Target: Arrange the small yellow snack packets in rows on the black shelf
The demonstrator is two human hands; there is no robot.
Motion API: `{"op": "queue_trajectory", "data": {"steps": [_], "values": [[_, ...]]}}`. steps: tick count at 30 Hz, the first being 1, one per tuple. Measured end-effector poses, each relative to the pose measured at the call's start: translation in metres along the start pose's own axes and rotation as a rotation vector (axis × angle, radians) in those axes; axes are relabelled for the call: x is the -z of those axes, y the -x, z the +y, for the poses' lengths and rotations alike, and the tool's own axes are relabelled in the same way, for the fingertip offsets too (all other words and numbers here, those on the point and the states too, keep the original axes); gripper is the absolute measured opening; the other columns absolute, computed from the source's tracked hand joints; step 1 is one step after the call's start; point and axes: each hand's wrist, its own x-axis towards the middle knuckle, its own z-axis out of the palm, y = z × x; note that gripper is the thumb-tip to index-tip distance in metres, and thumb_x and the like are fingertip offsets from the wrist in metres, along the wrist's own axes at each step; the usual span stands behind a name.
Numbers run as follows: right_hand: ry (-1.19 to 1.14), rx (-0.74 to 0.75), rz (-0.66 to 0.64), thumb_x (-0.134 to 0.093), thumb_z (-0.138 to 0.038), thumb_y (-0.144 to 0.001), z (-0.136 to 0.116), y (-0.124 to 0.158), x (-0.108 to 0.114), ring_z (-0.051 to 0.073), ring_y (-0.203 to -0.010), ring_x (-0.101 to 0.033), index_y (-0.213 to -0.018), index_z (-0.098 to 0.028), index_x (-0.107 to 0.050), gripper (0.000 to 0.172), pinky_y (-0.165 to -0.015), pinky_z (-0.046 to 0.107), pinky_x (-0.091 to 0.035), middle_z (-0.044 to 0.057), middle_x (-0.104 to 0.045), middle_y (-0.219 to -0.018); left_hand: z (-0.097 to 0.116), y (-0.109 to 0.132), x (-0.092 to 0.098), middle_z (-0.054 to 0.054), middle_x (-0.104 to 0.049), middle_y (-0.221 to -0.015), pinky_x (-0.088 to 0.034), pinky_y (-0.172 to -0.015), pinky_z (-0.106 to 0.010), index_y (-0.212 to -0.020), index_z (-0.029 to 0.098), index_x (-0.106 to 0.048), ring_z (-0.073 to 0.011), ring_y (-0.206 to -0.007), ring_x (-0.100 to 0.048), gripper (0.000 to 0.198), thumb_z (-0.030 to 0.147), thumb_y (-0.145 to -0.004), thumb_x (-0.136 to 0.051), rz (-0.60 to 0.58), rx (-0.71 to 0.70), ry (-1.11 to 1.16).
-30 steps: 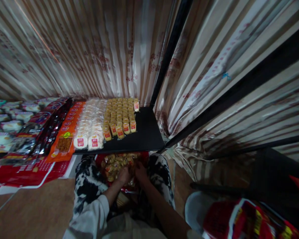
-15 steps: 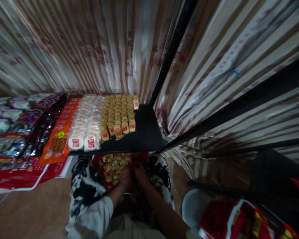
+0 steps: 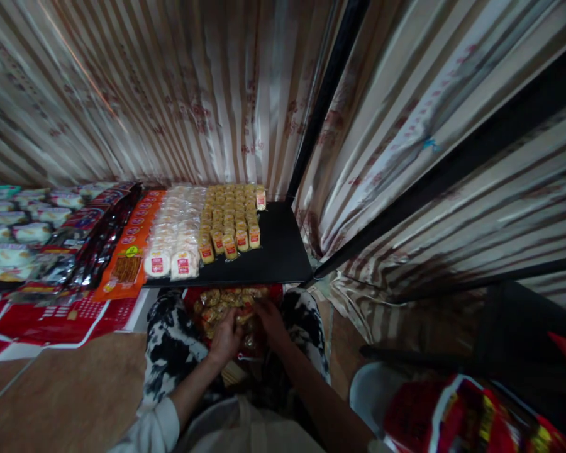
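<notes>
Between the knees sits a red bag (image 3: pixel 274 293) holding many small, yellow, clear-wrapped snacks (image 3: pixel 212 308). My left hand (image 3: pixel 227 333) is over the bag with its fingers curled on what looks like one wrapped snack (image 3: pixel 246 313). Close beside it on the right, my right hand (image 3: pixel 270 324) is bent inward with its fingers closed; dim light hides what they hold. On the black shelf (image 3: pixel 283 251) ahead, similar yellow snacks (image 3: pixel 229 246) stand in tight rows, with a single one (image 3: pixel 261 198) at the back right.
Left of the yellow rows lie white round packaged snacks (image 3: pixel 183 264), an orange packet (image 3: pixel 125 270), dark packets (image 3: pixel 94 245) and white packs (image 3: pixel 33 233). A striped curtain (image 3: pixel 193 94) and black frame bars (image 3: pixel 327 94) stand behind. Red bags (image 3: pixel 415 409) sit at lower right.
Both hands have risen slightly in the bag, and the left has moved a little left, apart from the right. The view has shifted slightly, so the shelf goods appear farther right.
</notes>
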Motion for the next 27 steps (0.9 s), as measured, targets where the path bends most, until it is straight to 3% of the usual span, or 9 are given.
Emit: {"op": "queue_trajectory", "data": {"steps": [5,12,20,27], "values": [[-0.015,0.041,-0.074,-0.067,-0.046,-0.061,-0.031,0.013,0.007,0.024,-0.091,-0.062,-0.090,-0.020,-0.067,0.040,-0.078,0.037,-0.049,0.006,-0.068,-0.096,0.014,0.011,0.019,-0.006,-0.055,-0.105,-0.041,-0.091,-0.034,-0.102,0.019,-0.050,-0.0178,-0.102,-0.052,0.035,0.009,-0.070,-0.042,0.083,-0.128,0.116],[-0.148,0.035,-0.164,-0.068,-0.043,-0.061,-0.066,0.020,0.011,0.023,-0.089,-0.063,-0.100,-0.021,-0.062,0.044,-0.079,0.037,-0.050,0.006,-0.068,-0.100,0.043,0.017,0.041,-0.008,-0.056,-0.107,-0.048,-0.075,-0.028,-0.110,0.017,-0.048,-0.0133,-0.081,-0.057,0.035,0.021,-0.076,-0.043,0.100,-0.077,0.326],[-0.280,0.067,-0.159,-0.070,-0.043,-0.060,-0.082,0.020,0.009,0.020,-0.086,-0.063,-0.100,-0.020,-0.059,0.048,-0.076,0.034,-0.050,0.006,-0.066,-0.099,0.060,0.007,0.046,0.001,-0.056,-0.070,-0.047,-0.063,-0.025,-0.109,0.015,-0.049,-0.0120,-0.062,-0.055,0.038,0.034,-0.075,-0.050,0.096,0.078,0.448],[-0.371,0.076,-0.134,-0.071,-0.038,-0.060,-0.086,0.016,0.009,0.018,-0.079,-0.062,-0.095,-0.021,-0.055,0.042,-0.071,0.031,-0.050,0.004,-0.064,-0.093,0.064,-0.020,0.045,-0.006,-0.059,-0.097,-0.047,-0.077,-0.030,-0.102,0.015,-0.054,-0.0154,-0.084,-0.058,0.031,0.024,-0.073,-0.050,0.209,-0.058,0.303]]}}
